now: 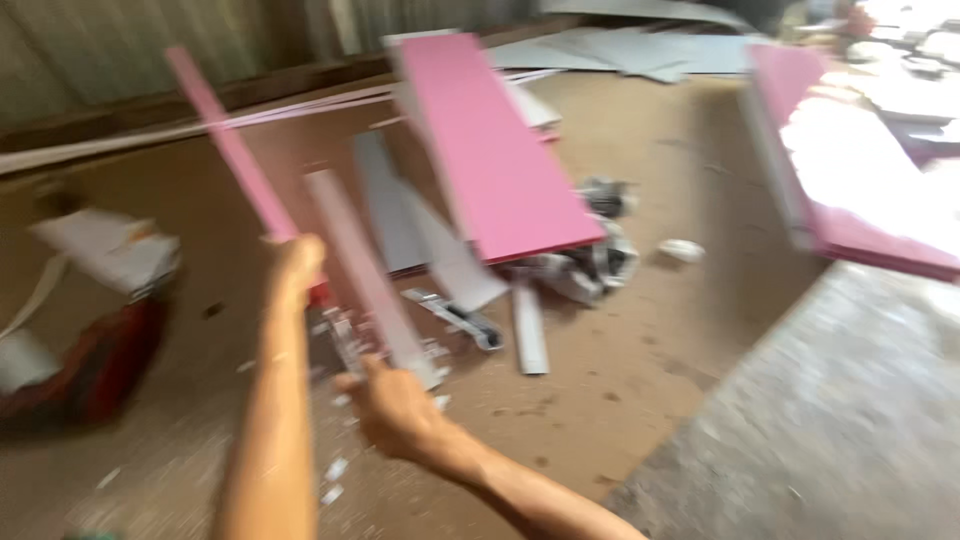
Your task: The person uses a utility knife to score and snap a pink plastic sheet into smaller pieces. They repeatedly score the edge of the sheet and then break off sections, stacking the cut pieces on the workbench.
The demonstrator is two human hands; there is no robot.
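Observation:
My left hand is closed round a long narrow pink strip that slants up toward the left. My right hand grips a second narrow strip, pale pink and grey, which rises from the hand toward the upper left. The two strips stand side by side, apart. Both forearms reach in from the bottom edge. The picture is blurred by motion.
A wide pink board lies on grey offcuts on the brown floor. Another pink board rests at the right on a grey slab. A red and white bundle sits at the left. Small scraps litter the floor.

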